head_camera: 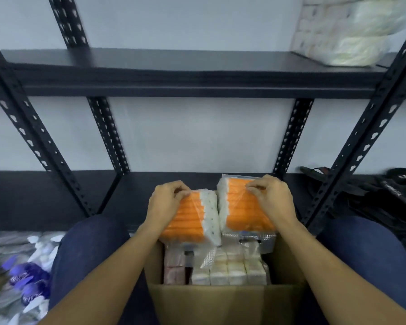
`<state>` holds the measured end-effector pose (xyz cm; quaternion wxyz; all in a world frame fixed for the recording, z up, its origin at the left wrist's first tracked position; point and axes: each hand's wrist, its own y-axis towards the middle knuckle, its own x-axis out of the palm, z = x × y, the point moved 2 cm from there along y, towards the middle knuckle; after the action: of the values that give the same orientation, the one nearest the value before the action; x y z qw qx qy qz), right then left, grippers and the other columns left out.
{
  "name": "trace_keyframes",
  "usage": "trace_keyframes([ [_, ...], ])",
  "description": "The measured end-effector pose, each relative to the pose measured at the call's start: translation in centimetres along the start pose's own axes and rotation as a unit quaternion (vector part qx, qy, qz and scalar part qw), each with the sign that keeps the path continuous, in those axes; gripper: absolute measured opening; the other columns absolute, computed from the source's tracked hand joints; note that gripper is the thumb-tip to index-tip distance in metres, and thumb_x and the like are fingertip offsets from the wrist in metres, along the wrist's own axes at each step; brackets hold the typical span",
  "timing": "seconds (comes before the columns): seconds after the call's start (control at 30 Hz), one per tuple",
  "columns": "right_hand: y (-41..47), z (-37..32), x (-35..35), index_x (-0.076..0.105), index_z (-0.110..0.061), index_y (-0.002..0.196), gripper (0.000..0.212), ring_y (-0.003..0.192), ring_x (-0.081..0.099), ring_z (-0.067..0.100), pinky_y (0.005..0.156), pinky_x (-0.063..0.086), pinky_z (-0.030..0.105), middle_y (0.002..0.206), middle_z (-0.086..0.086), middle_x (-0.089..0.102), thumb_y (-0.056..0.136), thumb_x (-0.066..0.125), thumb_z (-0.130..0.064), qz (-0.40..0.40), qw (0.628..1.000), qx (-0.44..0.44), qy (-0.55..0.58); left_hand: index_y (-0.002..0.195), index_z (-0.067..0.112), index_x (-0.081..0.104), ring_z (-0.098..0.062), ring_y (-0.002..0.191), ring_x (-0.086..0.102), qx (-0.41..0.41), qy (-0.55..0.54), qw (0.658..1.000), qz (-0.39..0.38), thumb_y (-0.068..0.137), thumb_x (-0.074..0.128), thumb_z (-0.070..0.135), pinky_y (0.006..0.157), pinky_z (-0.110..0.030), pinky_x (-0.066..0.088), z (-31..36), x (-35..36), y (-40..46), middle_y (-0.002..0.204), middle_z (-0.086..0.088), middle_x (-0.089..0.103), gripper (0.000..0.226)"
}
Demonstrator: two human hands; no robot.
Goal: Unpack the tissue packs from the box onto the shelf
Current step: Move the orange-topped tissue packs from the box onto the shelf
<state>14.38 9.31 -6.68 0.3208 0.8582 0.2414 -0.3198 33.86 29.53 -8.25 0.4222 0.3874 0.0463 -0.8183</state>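
Note:
Two orange-and-white tissue packs hang just above the open cardboard box, side by side. My left hand pinches the plastic wrap at the far end of the left pack. My right hand pinches the wrap on the right pack, which sits slightly higher. Inside the box lie more packs, pale yellow and pink, in clear wrap. The black metal shelf runs across above, and a lower shelf board lies behind the box.
A large wrapped bundle of white tissue stands on the upper shelf at the right. Black bags lie on the lower shelf at the right. Purple-and-white packaging lies on the floor at the left. My knees flank the box.

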Motion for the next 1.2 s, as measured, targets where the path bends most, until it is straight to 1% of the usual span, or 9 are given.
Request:
trace_keyframes([
  [0.2, 1.0, -3.8, -4.4, 0.079, -0.025, 0.093, 0.009, 0.081, 0.057, 0.003, 0.076, 0.049, 0.029, 0.08, -0.018, 0.061, 0.087, 0.073, -0.026, 0.079, 0.994, -0.064, 0.044, 0.082, 0.032, 0.073, 0.002, 0.082, 0.066, 0.061, -0.066, 0.993, 0.081, 0.09, 0.066, 0.026, 0.079, -0.031, 0.056, 4.1, -5.6, 0.3, 0.082, 0.023, 0.071, 0.013],
  [0.27, 1.4, -5.4, -6.3, 0.079, -0.022, 0.096, 0.01, 0.082, 0.057, 0.002, 0.077, 0.049, 0.025, 0.081, -0.016, 0.062, 0.088, 0.072, -0.022, 0.101, 0.989, -0.089, 0.064, 0.084, 0.028, 0.075, 0.001, 0.081, 0.066, 0.085, -0.091, 0.986, 0.109, 0.092, 0.064, 0.022, 0.077, -0.025, 0.055, 6.0, -7.5, 0.3, 0.081, 0.019, 0.071, 0.014],
  [0.37, 2.1, -8.0, -9.2, 0.078, -0.019, 0.097, 0.011, 0.086, 0.06, 0.005, 0.082, 0.052, 0.032, 0.085, -0.012, 0.065, 0.09, 0.07, -0.016, 0.118, 0.98, -0.122, 0.106, 0.086, 0.022, 0.074, 0.001, 0.081, 0.064, 0.111, -0.14, 0.972, 0.152, 0.092, 0.063, 0.015, 0.072, -0.011, 0.047, 9.2, -10.3, 0.1, 0.082, 0.014, 0.071, 0.015],
  [0.43, 2.6, -9.9, -11.3, 0.078, -0.02, 0.098, 0.013, 0.086, 0.06, 0.003, 0.081, 0.052, 0.029, 0.086, -0.014, 0.065, 0.09, 0.069, -0.015, 0.131, 0.973, -0.153, 0.115, 0.089, 0.018, 0.073, 0.002, 0.08, 0.063, 0.13, -0.173, 0.959, 0.181, 0.092, 0.062, 0.012, 0.07, -0.007, 0.046, 11.3, -12.1, -0.1, 0.084, 0.01, 0.071, 0.013],
  [0.53, 3.4, -12.9, -14.4, 0.077, -0.022, 0.101, 0.016, 0.087, 0.062, -0.002, 0.082, 0.051, 0.022, 0.088, -0.018, 0.066, 0.09, 0.069, -0.014, 0.152, 0.96, -0.193, 0.133, 0.093, 0.017, 0.072, 0.002, 0.079, 0.063, 0.152, -0.217, 0.94, 0.214, 0.091, 0.064, 0.01, 0.069, -0.008, 0.047, 13.9, -14.7, -0.3, 0.085, 0.009, 0.07, 0.011],
  [0.63, 4.5, -15.4, -17.3, 0.078, -0.023, 0.102, 0.016, 0.091, 0.064, 0.002, 0.085, 0.053, 0.027, 0.093, -0.014, 0.069, 0.091, 0.068, -0.015, 0.163, 0.95, -0.216, 0.157, 0.095, 0.018, 0.07, 0.0, 0.078, 0.063, 0.178, -0.248, 0.92, 0.244, 0.089, 0.067, 0.008, 0.071, -0.014, 0.05, 16.3, -17.3, 0.1, 0.084, 0.006, 0.069, 0.012],
  [0.87, 9.1, -21.0, -22.9, 0.077, -0.023, 0.1, 0.018, 0.086, 0.064, 0.008, 0.083, 0.052, 0.026, 0.091, -0.005, 0.071, 0.089, 0.069, -0.01, 0.195, 0.931, -0.278, 0.134, 0.085, 0.02, 0.07, 0.0, 0.074, 0.06, 0.225, -0.214, 0.906, 0.288, 0.088, 0.067, 0.012, 0.07, -0.015, 0.048, 21.4, -23.6, 3.5, 0.079, 0.01, 0.068, 0.01],
  [1.1, 16.0, -25.7, -24.9, 0.078, -0.021, 0.099, 0.017, 0.079, 0.059, 0.004, 0.075, 0.045, 0.012, 0.086, -0.004, 0.068, 0.09, 0.069, -0.011, 0.217, 0.922, -0.306, 0.095, 0.08, 0.019, 0.071, 0.002, 0.069, 0.057, 0.269, -0.185, 0.896, 0.3, 0.087, 0.066, 0.007, 0.065, -0.008, 0.043, 25.0, -28.4, 9.4, 0.074, 0.01, 0.068, 0.014],
  [1.2, 19.2, -26.6, -24.2, 0.078, -0.021, 0.099, 0.017, 0.079, 0.058, 0.001, 0.074, 0.042, 0.009, 0.086, -0.006, 0.068, 0.091, 0.068, -0.012, 0.208, 0.926, -0.305, 0.08, 0.081, 0.017, 0.072, 0.001, 0.069, 0.057, 0.279, -0.167, 0.897, 0.298, 0.086, 0.067, 0.006, 0.067, -0.011, 0.044, 25.5, -29.3, 12.4, 0.073, 0.008, 0.067, 0.013],
])
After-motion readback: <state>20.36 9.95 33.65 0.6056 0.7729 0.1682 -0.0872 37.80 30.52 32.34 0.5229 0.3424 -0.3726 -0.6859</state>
